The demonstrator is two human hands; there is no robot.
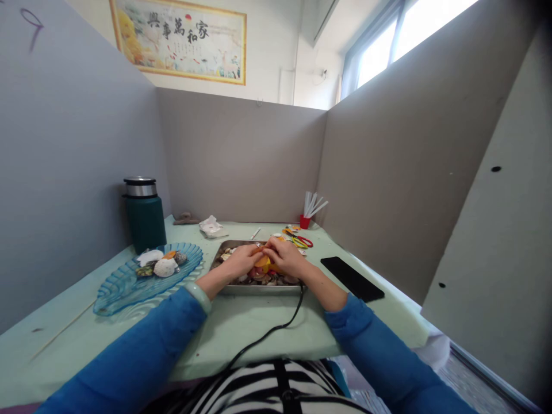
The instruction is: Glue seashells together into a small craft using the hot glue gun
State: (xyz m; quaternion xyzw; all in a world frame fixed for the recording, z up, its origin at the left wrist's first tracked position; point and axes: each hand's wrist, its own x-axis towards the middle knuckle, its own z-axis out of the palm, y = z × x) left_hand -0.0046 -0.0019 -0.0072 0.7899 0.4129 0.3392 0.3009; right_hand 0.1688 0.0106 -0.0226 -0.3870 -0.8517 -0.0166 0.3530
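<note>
Above a metal tray [259,290] of seashells, my left hand [244,259] and my right hand [282,254] meet fingertip to fingertip. The fingers of both are closed around a small orange piece [259,249], mostly hidden, which looks like a shell. Just below them in the tray lies a yellow tool [272,267], partly covered by my right hand; it looks like a glue gun. A black cord [276,329] runs over the tray's front right edge towards my lap. Loose seashells [263,280] fill the tray around it.
A blue scalloped plate [116,290] holding several shells [166,266] stands left, before a green flask [145,221]. Behind are crumpled tissue [211,226], yellow-and-red-handled scissors [302,239] and a red cup [305,221] of translucent sticks. Right lies a black phone [352,278]. Grey partitions [241,155] enclose the table.
</note>
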